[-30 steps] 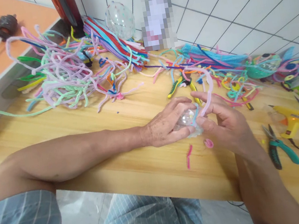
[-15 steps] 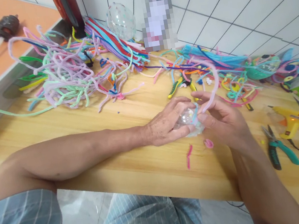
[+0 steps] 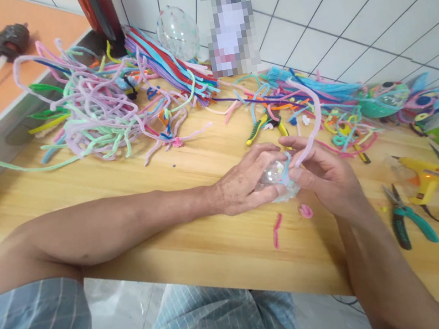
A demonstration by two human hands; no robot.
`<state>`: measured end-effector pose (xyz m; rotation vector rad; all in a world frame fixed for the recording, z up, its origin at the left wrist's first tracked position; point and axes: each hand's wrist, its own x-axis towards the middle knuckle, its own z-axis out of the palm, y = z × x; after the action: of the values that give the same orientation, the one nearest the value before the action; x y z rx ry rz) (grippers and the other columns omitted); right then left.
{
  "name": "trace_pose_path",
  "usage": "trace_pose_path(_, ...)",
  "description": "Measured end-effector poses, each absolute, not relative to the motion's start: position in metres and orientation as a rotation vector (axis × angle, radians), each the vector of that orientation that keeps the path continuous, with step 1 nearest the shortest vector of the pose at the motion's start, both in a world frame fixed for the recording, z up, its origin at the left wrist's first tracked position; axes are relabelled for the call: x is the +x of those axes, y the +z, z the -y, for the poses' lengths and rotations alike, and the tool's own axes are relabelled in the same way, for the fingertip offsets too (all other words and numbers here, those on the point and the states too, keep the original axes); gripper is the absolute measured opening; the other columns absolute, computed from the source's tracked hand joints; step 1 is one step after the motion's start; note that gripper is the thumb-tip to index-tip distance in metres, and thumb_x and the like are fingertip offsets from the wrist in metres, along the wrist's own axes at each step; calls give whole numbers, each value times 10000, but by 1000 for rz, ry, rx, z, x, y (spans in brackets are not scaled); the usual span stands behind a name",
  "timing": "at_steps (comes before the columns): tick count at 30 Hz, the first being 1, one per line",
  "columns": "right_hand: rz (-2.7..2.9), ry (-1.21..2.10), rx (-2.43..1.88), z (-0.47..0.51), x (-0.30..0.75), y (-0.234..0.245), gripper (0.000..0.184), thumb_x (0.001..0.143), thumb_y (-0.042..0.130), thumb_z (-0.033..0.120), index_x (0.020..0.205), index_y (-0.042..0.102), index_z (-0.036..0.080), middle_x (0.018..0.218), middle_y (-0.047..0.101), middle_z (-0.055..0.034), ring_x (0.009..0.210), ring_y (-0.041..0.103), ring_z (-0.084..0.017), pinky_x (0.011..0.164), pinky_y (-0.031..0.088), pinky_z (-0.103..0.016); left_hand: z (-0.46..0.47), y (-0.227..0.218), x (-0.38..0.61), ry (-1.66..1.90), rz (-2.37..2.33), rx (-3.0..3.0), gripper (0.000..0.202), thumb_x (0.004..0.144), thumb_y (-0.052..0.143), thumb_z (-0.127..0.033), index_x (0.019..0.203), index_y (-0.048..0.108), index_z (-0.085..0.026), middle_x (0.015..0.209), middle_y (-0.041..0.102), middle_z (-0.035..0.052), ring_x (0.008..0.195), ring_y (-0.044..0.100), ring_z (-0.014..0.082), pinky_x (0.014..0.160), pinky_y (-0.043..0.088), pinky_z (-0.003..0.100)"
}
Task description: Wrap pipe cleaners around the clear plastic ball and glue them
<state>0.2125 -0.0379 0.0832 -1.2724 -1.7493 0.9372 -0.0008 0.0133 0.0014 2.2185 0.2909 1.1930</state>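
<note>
My left hand (image 3: 245, 182) is curled round a small clear plastic ball (image 3: 274, 173) resting on the wooden table (image 3: 129, 177). Right beside it, my right hand (image 3: 324, 175) pinches a long pale pink pipe cleaner (image 3: 313, 120) against the ball; the pipe cleaner arcs up and away to the back. A light blue pipe cleaner piece (image 3: 286, 167) lies across the ball between the two hands. Two short pink scraps (image 3: 276, 229) lie on the table just in front of my hands.
A big tangle of pastel pipe cleaners (image 3: 97, 112) covers the back left; more coloured ones (image 3: 318, 103) spread back right. Yellow-handled pliers (image 3: 263, 123), green pliers (image 3: 407, 217) and a yellow glue gun (image 3: 427, 174) lie to the right. A larger clear ball (image 3: 177, 32) stands by the tiled wall.
The free end of the pink pipe cleaner has swung up and to the right. Both hands stay on the ball almost unmoved.
</note>
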Motion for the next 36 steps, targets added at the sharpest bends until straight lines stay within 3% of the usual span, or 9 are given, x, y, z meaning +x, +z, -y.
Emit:
trace_pose_path(8,2012,767,-1203,37,226,83,155,915,804,328,1063,771,357,1581,628,-18,1482,569,-351,1257,414,-648,-14,0,1,1228,-261,2224,573,1033,609,-409,1525,372,-235,1454,527,195,1449,503,341,1202,500,602)
trace_pose_path(16,2054,616,-1253,43,217,91,19,896,781,302,895,764,310,1566,650,-21,1445,606,-363,1236,437,-615,-13,1,1,1269,-272,2240,567,1030,628,-402,1510,404,-202,1444,531,215,1445,510,341,1191,510,575)
trace_pose_path(22,2137,488,-1291,46,212,102,35,908,744,306,874,745,315,1536,677,-40,1442,611,-386,1214,453,-661,-12,0,1,1252,-279,2238,576,1028,619,-437,1516,399,-225,1454,528,209,1450,510,341,1196,506,595)
trace_pose_path(26,2136,445,-1315,48,209,104,141,942,717,344,803,713,315,1480,723,-44,1439,615,-393,1198,444,-693,-11,0,1,1207,-303,2218,572,1025,606,-450,1516,414,-228,1488,521,210,1482,485,354,1217,484,614)
trace_pose_path(32,2119,421,-1317,49,207,104,156,942,704,333,794,694,284,1375,775,-97,1348,678,-390,1162,467,-674,-11,0,1,1191,-281,2197,571,1020,609,-458,1506,431,-218,1490,521,218,1472,496,360,1229,467,628)
trace_pose_path(36,2108,388,-1323,51,204,105,156,915,717,297,766,673,293,1353,786,-76,1344,678,-384,1176,460,-671,-10,1,1,1234,-280,2238,567,1030,611,-459,1500,429,-200,1480,522,228,1474,500,353,1214,490,610)
